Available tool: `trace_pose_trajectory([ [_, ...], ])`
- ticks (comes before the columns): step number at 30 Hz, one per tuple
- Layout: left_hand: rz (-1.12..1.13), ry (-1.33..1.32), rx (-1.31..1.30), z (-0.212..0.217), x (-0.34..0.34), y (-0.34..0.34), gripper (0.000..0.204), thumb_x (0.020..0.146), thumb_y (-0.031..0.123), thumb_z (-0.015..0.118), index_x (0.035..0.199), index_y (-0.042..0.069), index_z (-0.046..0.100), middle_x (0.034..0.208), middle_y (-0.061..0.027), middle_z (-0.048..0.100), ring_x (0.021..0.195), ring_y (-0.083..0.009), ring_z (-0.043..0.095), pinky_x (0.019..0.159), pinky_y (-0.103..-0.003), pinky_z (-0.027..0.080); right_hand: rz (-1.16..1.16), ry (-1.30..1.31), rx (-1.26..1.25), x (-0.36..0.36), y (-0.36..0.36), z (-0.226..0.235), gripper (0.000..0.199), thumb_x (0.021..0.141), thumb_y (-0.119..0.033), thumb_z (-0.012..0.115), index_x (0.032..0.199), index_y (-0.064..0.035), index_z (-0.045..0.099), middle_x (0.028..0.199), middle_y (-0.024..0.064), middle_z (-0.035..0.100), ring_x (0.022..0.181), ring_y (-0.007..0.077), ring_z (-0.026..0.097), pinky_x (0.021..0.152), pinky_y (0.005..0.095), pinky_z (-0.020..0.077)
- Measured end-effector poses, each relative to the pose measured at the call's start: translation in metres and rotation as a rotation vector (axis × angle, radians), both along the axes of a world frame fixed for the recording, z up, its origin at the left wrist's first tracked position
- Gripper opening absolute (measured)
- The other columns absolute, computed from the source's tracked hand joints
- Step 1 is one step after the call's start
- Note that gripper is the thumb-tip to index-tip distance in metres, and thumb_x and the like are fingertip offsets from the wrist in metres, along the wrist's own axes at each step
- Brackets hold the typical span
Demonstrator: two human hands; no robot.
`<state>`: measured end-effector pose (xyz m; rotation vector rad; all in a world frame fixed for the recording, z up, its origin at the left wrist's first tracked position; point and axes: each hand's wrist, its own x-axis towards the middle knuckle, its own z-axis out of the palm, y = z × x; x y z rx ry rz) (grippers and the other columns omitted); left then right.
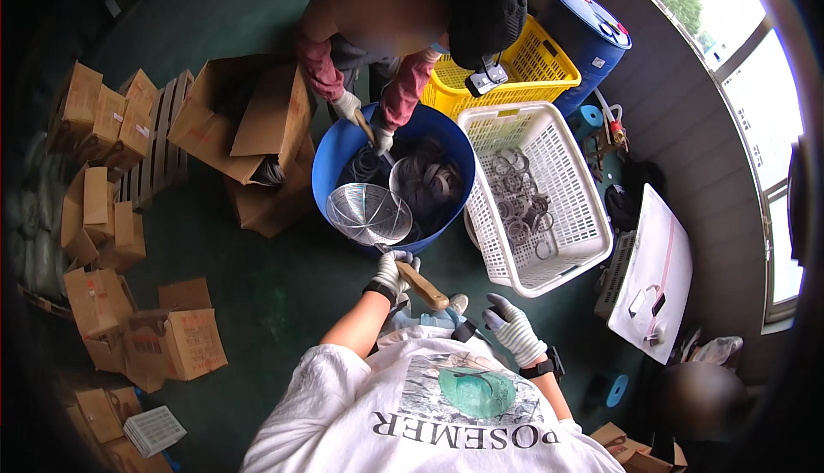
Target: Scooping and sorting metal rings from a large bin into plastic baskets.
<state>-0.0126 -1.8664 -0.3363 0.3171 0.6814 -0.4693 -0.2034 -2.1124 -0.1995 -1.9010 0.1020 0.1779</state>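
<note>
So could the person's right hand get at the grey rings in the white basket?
Probably yes: the right hand looks empty and the white basket is open-topped, but the hand would likely need to reach over the near rim to the grey rings.

I have the left hand (390, 272), in a pale knitted work glove, just below the centre of the frame, its fingers curled in a closed grip. A black band (378, 291) circles that wrist, and the bare left forearm (356, 322) slants down and left into a loose white short sleeve (313, 379). I see the right hand (517, 332), in a white-and-grey striped glove, right of centre and lower, unclenched, its fingers pointing toward the upper left. Black wristwear (544, 366) wraps the right wrist; the bare right forearm (554, 396) runs toward the lower right.
</note>
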Motion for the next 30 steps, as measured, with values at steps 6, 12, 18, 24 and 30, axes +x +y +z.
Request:
trace_pose_trajectory([
  [6, -0.031, -0.023, 0.047, 0.004, -0.008, 0.003, 0.011, 0.080, 0.011, 0.048, 0.072, 0.003, 0.049, 0.068, -0.0085, 0.054, 0.069, -0.0255, 0.056, 0.069, -0.035, 0.056, 0.014, 0.025, -0.038, 0.001, 0.008, 0.009, 0.041, 0.088, -0.011, 0.059, 0.127, -0.0002, 0.050, 0.086, 0.0025, 0.059, 0.076, 0.0094, 0.053, 0.070, 0.0236, 0.0465],
  [12, -0.022, 0.028, 0.058, -0.013, -0.040, 0.009, 0.011, 0.080, 0.010, 0.046, 0.072, 0.004, 0.049, 0.070, -0.0087, 0.054, 0.070, -0.0264, 0.056, 0.069, -0.037, 0.056, 0.009, 0.063, -0.041, -0.024, 0.015, -0.001, 0.043, 0.087, -0.010, 0.060, 0.127, -0.0009, 0.050, 0.089, 0.0057, 0.062, 0.078, 0.0113, 0.056, 0.073, 0.0250, 0.0481],
  [18, -0.016, 0.028, 0.046, -0.003, -0.024, 0.009, 0.009, 0.079, 0.010, 0.047, 0.072, 0.004, 0.049, 0.068, -0.0070, 0.054, 0.069, -0.0258, 0.057, 0.068, -0.036, 0.056, 0.030, 0.046, -0.109, -0.010, 0.016, 0.008, 0.043, 0.085, -0.014, 0.063, 0.125, -0.0015, 0.053, 0.089, 0.0104, 0.065, 0.079, 0.0164, 0.059, 0.075, 0.0281, 0.0483],
  [24, -0.053, 0.017, 0.101, 0.019, -0.017, 0.002, 0.011, 0.078, 0.010, 0.050, 0.069, 0.006, 0.046, 0.064, -0.0039, 0.051, 0.060, -0.0190, 0.053, 0.071, -0.033, 0.056, 0.019, 0.095, -0.050, 0.004, 0.013, 0.007, 0.042, 0.086, -0.012, 0.060, 0.126, -0.0005, 0.051, 0.089, 0.0088, 0.064, 0.080, 0.0144, 0.058, 0.074, 0.0273, 0.0484],
  [30, -0.036, 0.047, 0.068, 0.021, -0.010, 0.009, 0.012, 0.079, 0.014, 0.048, 0.069, 0.008, 0.046, 0.066, -0.0041, 0.051, 0.063, -0.0204, 0.054, 0.068, -0.032, 0.056, 0.037, 0.159, -0.011, 0.009, 0.011, -0.007, 0.043, 0.088, -0.009, 0.057, 0.128, 0.0010, 0.048, 0.091, 0.0072, 0.062, 0.080, 0.0129, 0.057, 0.075, 0.0254, 0.0479],
])
